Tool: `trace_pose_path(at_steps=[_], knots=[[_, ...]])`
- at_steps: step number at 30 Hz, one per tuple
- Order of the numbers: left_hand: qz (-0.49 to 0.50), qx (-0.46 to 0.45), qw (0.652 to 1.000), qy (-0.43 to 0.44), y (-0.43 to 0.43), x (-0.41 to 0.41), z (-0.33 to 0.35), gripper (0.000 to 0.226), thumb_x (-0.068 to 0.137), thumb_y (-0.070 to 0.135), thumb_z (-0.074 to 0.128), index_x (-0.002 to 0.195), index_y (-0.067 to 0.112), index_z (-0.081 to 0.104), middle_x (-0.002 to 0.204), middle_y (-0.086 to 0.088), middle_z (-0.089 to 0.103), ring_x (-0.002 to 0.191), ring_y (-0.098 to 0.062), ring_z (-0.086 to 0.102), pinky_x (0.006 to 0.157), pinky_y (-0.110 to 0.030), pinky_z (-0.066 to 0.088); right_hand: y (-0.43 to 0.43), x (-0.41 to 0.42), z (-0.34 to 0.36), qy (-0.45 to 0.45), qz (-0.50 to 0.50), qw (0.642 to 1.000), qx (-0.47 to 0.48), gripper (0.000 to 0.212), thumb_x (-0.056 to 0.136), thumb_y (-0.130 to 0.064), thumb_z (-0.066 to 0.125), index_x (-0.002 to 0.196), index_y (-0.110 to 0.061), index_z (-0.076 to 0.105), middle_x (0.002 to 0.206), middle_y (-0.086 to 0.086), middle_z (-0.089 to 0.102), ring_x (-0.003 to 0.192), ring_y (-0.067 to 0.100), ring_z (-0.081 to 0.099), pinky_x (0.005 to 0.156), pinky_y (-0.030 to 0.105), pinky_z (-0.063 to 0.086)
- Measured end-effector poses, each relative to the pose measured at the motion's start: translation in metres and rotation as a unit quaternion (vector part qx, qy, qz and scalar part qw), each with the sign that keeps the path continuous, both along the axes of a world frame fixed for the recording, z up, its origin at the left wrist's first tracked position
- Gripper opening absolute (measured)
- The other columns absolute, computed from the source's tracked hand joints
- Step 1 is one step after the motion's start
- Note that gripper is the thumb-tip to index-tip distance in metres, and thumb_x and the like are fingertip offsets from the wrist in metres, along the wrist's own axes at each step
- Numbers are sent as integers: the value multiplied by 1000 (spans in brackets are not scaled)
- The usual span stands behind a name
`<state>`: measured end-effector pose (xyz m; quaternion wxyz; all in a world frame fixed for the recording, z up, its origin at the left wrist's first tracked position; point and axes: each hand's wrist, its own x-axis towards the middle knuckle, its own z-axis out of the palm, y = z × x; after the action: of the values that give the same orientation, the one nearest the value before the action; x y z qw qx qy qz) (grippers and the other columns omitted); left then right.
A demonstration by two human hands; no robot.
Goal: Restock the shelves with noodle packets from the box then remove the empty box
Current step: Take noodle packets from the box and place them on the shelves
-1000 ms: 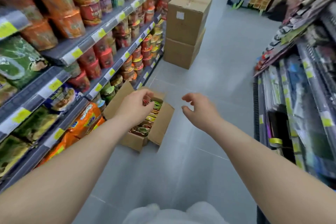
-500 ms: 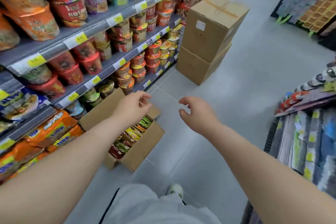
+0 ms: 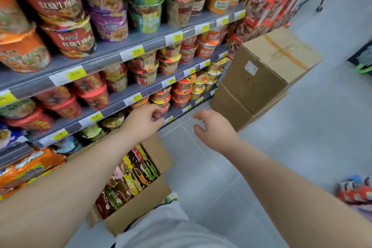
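Both hands hover empty. The left hand, fingers loosely curled round nothing, is just in front of the grey metal shelves. The right hand hangs beside it, relaxed and holding nothing. Below the left forearm, the open brown cardboard box sits on the floor, full of colourful noodle packets standing on edge. They look tightly packed, so pulling one out could drag its neighbours along and spill them. The raised flap under the left wrist might snag the arm. The box also lies against the person's leg, so a careless step could kick it.
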<state>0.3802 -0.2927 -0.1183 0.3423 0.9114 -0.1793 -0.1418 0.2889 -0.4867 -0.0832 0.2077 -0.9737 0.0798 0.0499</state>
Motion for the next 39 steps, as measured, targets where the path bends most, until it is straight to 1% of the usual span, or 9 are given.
trace_pose_path(at_steps=[7,11,14,18,21,25,29,35,39], knots=[[71,27,997,19,-33,72,8,22,88,27,61,110,23,63,97,9,61,87,-12,58,79,-28,46,-41,99,-2,0,87,996,12,33,89,-20,55,121,-15,59,118,4,62,108,23,54,86,32,46],[162,38,986,11,-35,94,3,23,88,27,61,111,21,63,93,10,57,86,-11,55,76,-25,42,-47,168,-12,19,192,981,15,29,87,-19,56,115,-12,62,107,8,64,101,26,57,81,37,49],[259,50,964,28,-35,99,-1,22,88,28,62,109,21,65,98,5,63,86,-12,56,80,-27,46,-46,212,-20,39,276,960,15,30,90,-23,54,118,-16,60,111,4,62,102,24,57,84,33,48],[420,30,906,48,-38,75,-4,20,87,22,62,106,20,66,102,1,66,95,-17,62,88,-28,48,-31,253,-31,55,421,905,4,33,89,-22,54,121,-20,59,122,3,61,114,23,54,93,33,44],[528,34,845,75,-43,39,-4,24,90,23,59,112,18,64,106,2,67,99,-17,63,79,-21,43,-9,260,-39,87,527,845,-9,33,89,-20,53,121,-18,59,124,5,59,114,23,53,92,34,44],[608,32,788,89,-40,-11,-14,19,89,31,59,102,21,67,97,3,66,88,-18,61,77,-29,46,32,250,-57,109,621,776,-30,36,87,-24,54,122,-18,59,123,6,59,114,25,53,93,33,44],[668,31,733,120,-26,-47,-43,17,87,24,61,100,15,67,94,0,66,89,-21,60,78,-30,47,78,239,-77,139,665,731,-64,36,89,-25,55,125,-21,56,123,6,58,110,25,55,90,33,46],[686,9,706,175,-2,-65,-106,20,88,27,57,105,20,66,103,4,67,95,-18,62,85,-32,49,127,237,-134,190,674,710,-74,34,89,-22,57,123,-21,57,125,4,57,106,23,57,89,34,48],[702,-6,679,214,1,-67,-160,24,90,26,54,110,20,65,103,1,68,93,-19,62,81,-28,48,146,240,-184,213,703,671,-101,34,91,-20,56,125,-19,55,127,4,56,109,24,56,91,36,47]])
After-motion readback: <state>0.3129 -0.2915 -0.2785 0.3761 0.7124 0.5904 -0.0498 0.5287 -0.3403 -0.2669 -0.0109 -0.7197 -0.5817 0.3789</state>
